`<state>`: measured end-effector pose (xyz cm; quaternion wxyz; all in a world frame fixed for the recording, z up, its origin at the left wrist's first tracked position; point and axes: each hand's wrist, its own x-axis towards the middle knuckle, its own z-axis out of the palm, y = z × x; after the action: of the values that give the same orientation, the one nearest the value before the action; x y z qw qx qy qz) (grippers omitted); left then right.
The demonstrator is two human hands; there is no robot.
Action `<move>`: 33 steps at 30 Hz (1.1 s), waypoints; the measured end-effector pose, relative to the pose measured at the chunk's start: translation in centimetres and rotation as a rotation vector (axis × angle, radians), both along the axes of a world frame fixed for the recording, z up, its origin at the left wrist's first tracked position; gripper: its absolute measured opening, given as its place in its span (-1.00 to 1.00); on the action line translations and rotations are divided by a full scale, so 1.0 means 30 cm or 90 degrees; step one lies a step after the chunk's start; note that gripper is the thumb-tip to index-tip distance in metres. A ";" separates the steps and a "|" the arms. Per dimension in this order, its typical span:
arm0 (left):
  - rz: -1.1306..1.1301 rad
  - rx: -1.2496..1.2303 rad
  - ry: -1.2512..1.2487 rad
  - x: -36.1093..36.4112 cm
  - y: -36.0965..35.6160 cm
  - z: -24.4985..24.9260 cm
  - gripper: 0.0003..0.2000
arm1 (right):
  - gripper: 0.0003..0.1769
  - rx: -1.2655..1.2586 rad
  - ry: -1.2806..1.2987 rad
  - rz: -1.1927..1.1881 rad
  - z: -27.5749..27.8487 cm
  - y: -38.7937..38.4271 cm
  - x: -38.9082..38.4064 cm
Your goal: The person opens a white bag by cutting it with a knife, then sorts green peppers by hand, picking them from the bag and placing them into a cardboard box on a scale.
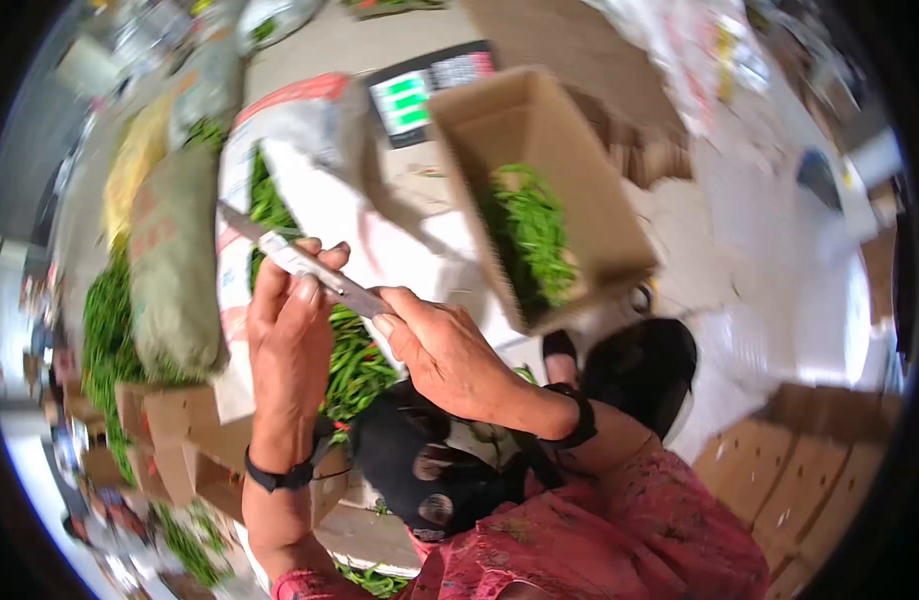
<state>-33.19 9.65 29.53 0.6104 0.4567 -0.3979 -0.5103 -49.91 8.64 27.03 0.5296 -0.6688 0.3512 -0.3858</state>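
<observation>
A long, narrow knife-like tool lies slantwise between my hands, dark at both ends and pale in the middle. My left hand is closed around its pale middle. The fingers of my right hand pinch the dark end nearer me. Below and behind them, green chili peppers with a few red ones spill from a white woven sack. To the right stands an open cardboard box with green peppers at its bottom.
A scale display with green digits stands behind the box. Full sacks and a pepper heap line the left side. Small cartons sit at lower left, more cardboard at lower right. My dark shoe is near the box.
</observation>
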 end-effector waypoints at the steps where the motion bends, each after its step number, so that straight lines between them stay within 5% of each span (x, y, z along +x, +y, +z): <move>1: -0.039 0.017 -0.060 -0.064 0.006 0.028 -0.58 | -0.77 -0.039 0.000 -0.015 0.010 0.021 -0.102; 3: -0.083 0.027 -0.169 -0.194 0.027 0.071 -0.49 | -0.80 -0.104 0.058 -0.121 0.062 0.056 -0.332; 5: -0.161 0.064 -0.255 -0.285 0.050 0.147 -0.56 | -0.80 -0.435 0.256 -0.314 0.123 0.060 -0.602; 6: -0.218 0.059 -0.268 -0.271 0.058 0.132 -0.62 | -0.74 -0.207 0.226 -0.369 0.154 0.073 -0.721; 8: -0.255 0.115 -0.351 -0.237 0.051 0.124 -0.62 | -0.60 -0.135 0.269 -0.476 0.120 0.042 -0.908; 12: -0.246 0.231 -0.490 -0.103 0.063 -0.002 -0.57 | -0.62 -0.112 0.302 -0.536 -0.291 -0.008 -1.214; 13: -0.225 0.258 -0.489 -0.070 0.079 -0.043 -0.55 | -0.67 -0.323 0.369 -0.452 -0.485 -0.014 -1.291; 14: -0.179 0.299 -0.502 -0.030 0.101 -0.084 -0.53 | -0.67 -0.139 0.384 -0.509 -0.601 -0.019 -1.287; 16: -0.120 0.350 -0.431 0.089 0.169 -0.200 -0.52 | -0.64 -0.021 0.438 -0.509 -0.795 -0.050 -1.277; 19: -0.041 0.378 -0.298 0.206 0.333 -0.359 -0.59 | -0.67 0.021 0.420 -0.590 -1.084 -0.117 -1.206; 20: -0.029 0.383 -0.270 0.398 0.425 -0.528 -0.63 | -0.67 0.028 0.415 -0.584 -1.144 -0.141 -1.183; 23: 0.061 0.525 -0.093 0.156 0.536 -0.405 -0.70 | -0.65 0.045 0.405 -0.541 -1.328 -0.228 -1.149; 25: 0.182 0.605 -0.015 0.219 0.651 -0.487 -0.74 | -0.69 0.075 0.275 -0.496 -1.467 -0.281 -1.130; 26: 0.191 0.627 -0.024 0.230 0.685 -0.520 -0.74 | -0.71 0.381 -0.065 -0.495 -1.342 -0.291 -1.112; 30: 0.245 0.715 -0.060 0.255 0.835 -0.647 -0.76 | -0.66 0.373 -0.072 -0.448 -1.556 -0.419 -1.077; 32: 0.267 0.761 -0.075 0.240 0.897 -0.700 -0.76 | -0.53 0.089 0.134 -0.564 -1.464 -0.455 -1.071; 33: 0.272 0.777 -0.082 0.237 0.933 -0.722 -0.77 | -0.53 0.096 0.143 -0.558 -1.465 -0.451 -1.077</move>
<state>-26.10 37.63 7.87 0.3041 0.8205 0.0275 -0.4832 -82.23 -4.88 -16.93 0.3225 -0.4543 0.6832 -0.4721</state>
